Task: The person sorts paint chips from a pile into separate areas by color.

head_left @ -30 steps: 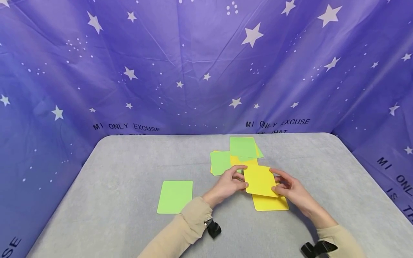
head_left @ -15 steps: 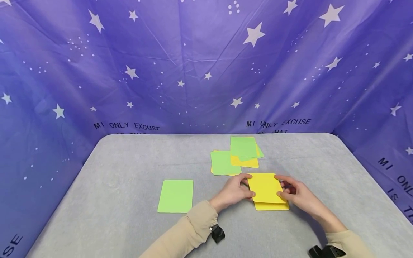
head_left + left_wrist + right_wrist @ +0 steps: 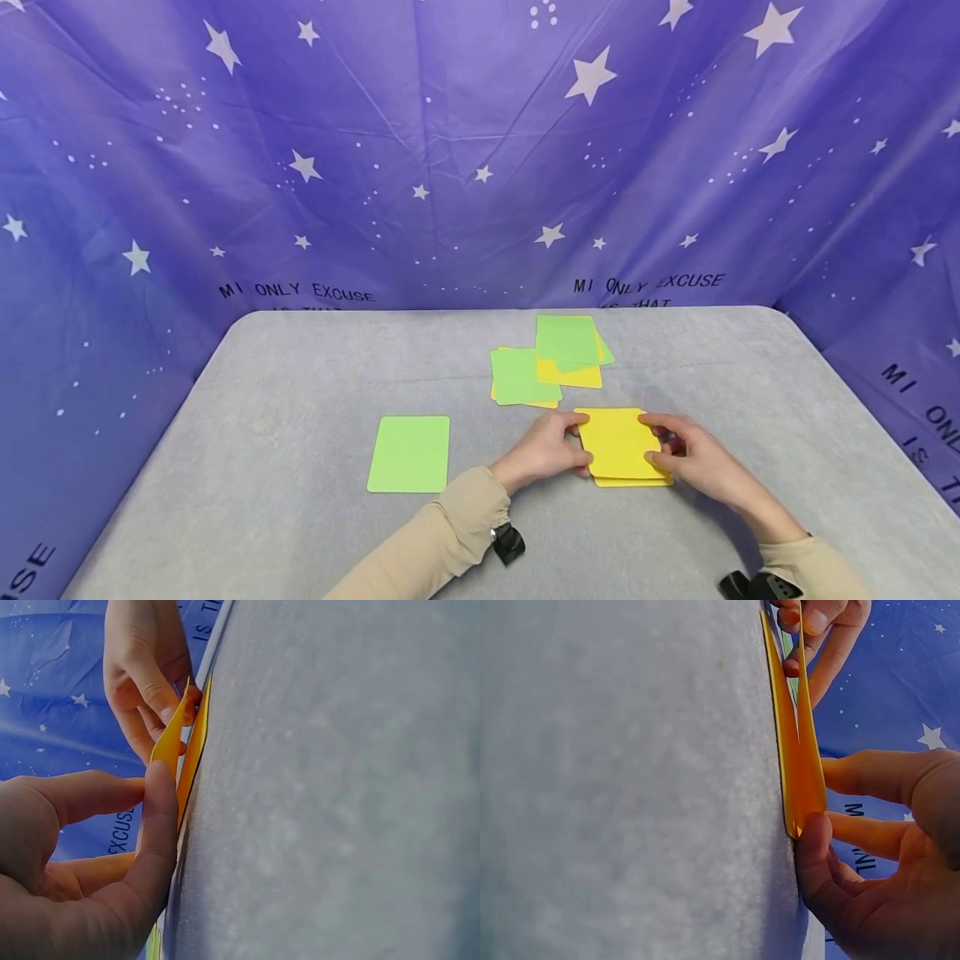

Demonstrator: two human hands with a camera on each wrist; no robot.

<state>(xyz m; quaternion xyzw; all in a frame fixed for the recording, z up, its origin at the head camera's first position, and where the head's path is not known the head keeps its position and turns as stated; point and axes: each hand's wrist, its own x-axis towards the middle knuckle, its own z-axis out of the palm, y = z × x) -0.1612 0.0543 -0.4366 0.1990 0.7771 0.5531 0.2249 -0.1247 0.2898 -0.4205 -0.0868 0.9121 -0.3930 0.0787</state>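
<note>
Both hands hold one yellow square card (image 3: 618,443) by its opposite sides, low over the table. My left hand (image 3: 546,452) pinches its left edge between thumb and fingers, while my right hand (image 3: 699,460) pinches the right edge. Beneath it lies a second yellow card (image 3: 633,482), mostly covered, with its near edge showing. In the left wrist view the held card (image 3: 169,746) is bent and stands apart from the lower card (image 3: 195,754). From the right wrist, a narrow wedge of space separates the two cards, closing toward my right thumb (image 3: 814,851).
Left of the hands lies a single green card (image 3: 408,455) on the grey table (image 3: 262,467). Farther back, a green card (image 3: 525,377) overlaps yellow, beside another overlapping pile topped by a green card (image 3: 566,337). A purple star-printed curtain (image 3: 450,100) hangs behind the table.
Both hands have brought the held yellow card toward the person and slightly right, lowering it until it covers most of the yellow card beneath. The other cards have stayed put.
</note>
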